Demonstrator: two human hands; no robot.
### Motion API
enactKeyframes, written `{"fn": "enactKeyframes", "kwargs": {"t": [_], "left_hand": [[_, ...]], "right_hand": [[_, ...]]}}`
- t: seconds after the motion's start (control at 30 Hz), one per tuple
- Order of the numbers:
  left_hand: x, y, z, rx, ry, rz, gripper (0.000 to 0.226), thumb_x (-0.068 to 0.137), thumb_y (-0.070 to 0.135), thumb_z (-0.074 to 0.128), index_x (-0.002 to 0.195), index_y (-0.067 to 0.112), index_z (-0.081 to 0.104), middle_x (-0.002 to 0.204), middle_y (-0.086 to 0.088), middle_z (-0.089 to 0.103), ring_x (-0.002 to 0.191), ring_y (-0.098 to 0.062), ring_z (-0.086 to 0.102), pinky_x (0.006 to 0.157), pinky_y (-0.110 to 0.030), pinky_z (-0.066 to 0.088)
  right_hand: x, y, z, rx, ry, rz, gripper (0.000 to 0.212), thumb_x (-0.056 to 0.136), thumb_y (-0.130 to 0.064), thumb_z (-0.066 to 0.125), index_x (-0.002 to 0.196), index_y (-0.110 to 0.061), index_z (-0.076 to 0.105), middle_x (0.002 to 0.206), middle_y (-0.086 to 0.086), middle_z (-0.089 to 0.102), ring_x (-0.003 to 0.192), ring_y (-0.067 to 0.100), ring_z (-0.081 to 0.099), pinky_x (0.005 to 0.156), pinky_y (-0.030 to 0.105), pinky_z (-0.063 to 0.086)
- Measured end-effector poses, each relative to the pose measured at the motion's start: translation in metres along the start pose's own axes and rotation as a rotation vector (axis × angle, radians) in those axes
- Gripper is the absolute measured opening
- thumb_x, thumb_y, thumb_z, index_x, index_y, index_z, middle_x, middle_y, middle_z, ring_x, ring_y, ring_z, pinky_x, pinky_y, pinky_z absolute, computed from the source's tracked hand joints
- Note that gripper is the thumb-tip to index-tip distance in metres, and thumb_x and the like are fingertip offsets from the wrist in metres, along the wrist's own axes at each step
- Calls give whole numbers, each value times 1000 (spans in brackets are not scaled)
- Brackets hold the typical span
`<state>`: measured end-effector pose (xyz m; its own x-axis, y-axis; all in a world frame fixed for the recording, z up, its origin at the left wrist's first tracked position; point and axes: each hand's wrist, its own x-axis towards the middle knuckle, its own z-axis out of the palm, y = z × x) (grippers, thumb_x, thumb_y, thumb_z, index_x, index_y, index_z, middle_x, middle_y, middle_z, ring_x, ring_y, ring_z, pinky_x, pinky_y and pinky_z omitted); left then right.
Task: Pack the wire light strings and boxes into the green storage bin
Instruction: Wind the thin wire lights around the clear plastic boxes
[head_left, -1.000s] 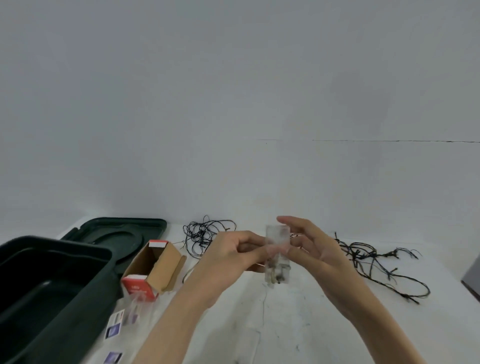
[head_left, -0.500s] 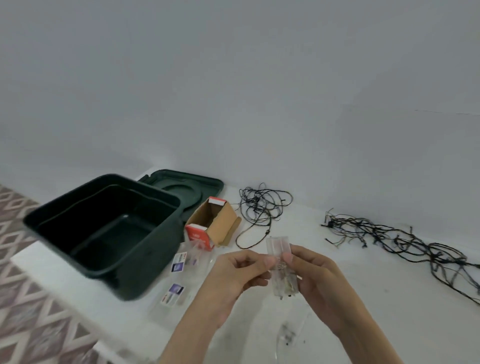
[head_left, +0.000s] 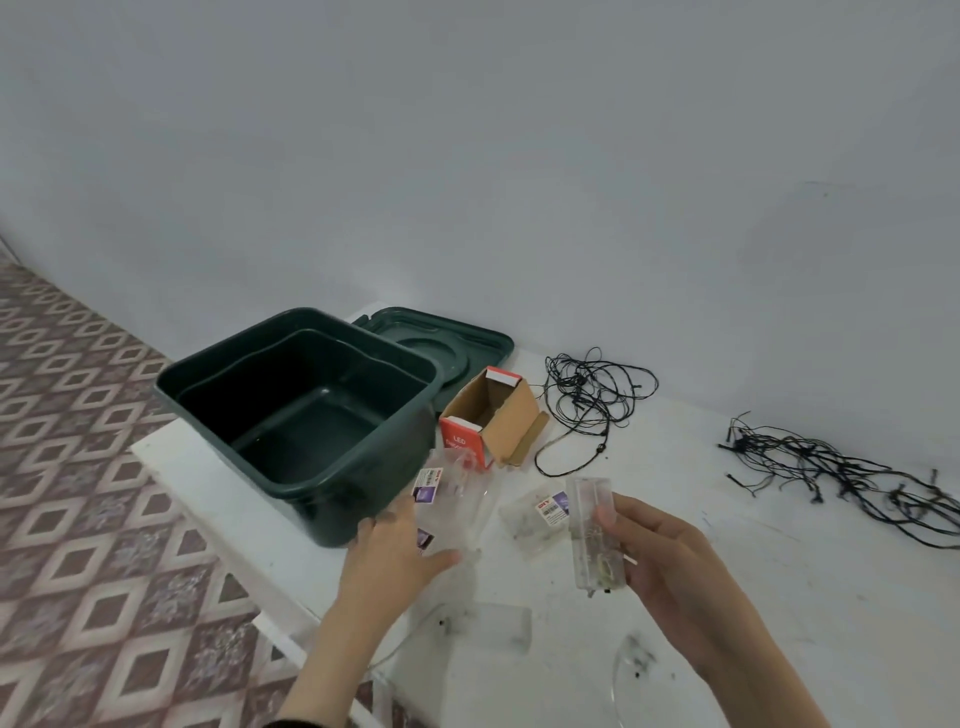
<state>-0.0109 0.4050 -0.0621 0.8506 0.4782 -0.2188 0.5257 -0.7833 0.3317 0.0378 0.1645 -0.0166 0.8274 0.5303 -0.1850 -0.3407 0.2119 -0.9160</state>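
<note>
My right grip (head_left: 670, 561) pinched the clear plastic box (head_left: 592, 530) at lower centre. Left grip (head_left: 389, 551) was spread loose at the clear packets (head_left: 447, 493). Green bin (head_left: 395, 457) sat centre-left, empty, with the wire strings (head_left: 597, 400) on the table (head_left: 779, 571) right of it.

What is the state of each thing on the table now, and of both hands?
green storage bin: open, empty.
lid: off, lying flat behind the bin.
cardboard box: open, lying on its side.
clear box: held in the right hand.
left hand: open, over the clear packets.
wire strings: two loose tangles, not yet packed.
</note>
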Motion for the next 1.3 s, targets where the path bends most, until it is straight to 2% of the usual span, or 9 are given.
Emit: {"fn": "enactKeyframes", "kwargs": {"t": [0.23,0.43,0.53,0.6,0.73,0.97,1.07,1.17,1.3], "left_hand": [[9,-5,7,-59,43,-3,76,79,38,68,134,25,19,131,-3,45,114,-23,47,98,-38,44],[9,-11,-1,-115,18,3,65,77,36,70,124,26,26,120,-2,52,103,-20,52,89,-35,51],[4,-13,-18,-50,-54,-10,60,78,42,67,123,24,31,110,1,57,96,-18,56,84,-33,54],[-3,-7,-34,-88,-74,10,56,80,43,66,123,23,35,99,5,54,85,-11,57,73,-22,53],[-25,25,-64,-403,-54,114,51,78,41,69,116,33,36,94,13,52,76,-7,60,56,-10,43],[-47,90,-60,-919,10,294,68,67,43,77,126,37,42,101,9,64,94,-10,64,77,-21,51],[-55,116,-48,-998,-45,382,66,57,61,76,114,53,45,118,3,63,111,-14,59,92,-33,50],[-62,138,-44,-1104,-80,424,65,58,64,73,115,55,45,115,16,63,111,0,56,90,-25,47],[-73,162,-44,-1151,-64,473,63,69,47,70,127,38,47,103,30,54,88,26,51,67,-2,43]], "right_hand": [[-2,0,-3,-6,21,-2,78,39,-46,90,104,-7,72,106,15,71,83,16,68,61,24,53],[-3,-2,-4,-2,16,17,53,57,-29,83,104,-6,72,106,15,71,81,16,67,60,24,52],[-3,-2,-4,-13,28,8,68,47,-41,88,104,-7,72,106,15,71,83,17,68,63,26,54],[-4,-4,-2,-9,41,-1,77,41,-46,89,104,-6,72,106,15,71,84,18,68,63,26,54],[-10,-15,6,40,71,-39,82,35,-47,91,103,-6,72,101,17,71,79,18,68,59,25,53],[-38,-52,26,240,0,-261,54,52,-35,86,96,-6,74,92,11,73,80,16,69,67,29,57],[-49,-61,30,256,-6,-324,46,60,-30,82,97,-4,72,97,16,72,89,25,69,77,35,57],[-61,-70,26,183,138,-409,42,61,-29,81,97,-7,74,94,16,73,88,26,70,74,31,56],[-74,-76,16,119,380,-521,34,60,-25,73,93,-15,76,89,9,75,82,18,70,68,23,54]]}}
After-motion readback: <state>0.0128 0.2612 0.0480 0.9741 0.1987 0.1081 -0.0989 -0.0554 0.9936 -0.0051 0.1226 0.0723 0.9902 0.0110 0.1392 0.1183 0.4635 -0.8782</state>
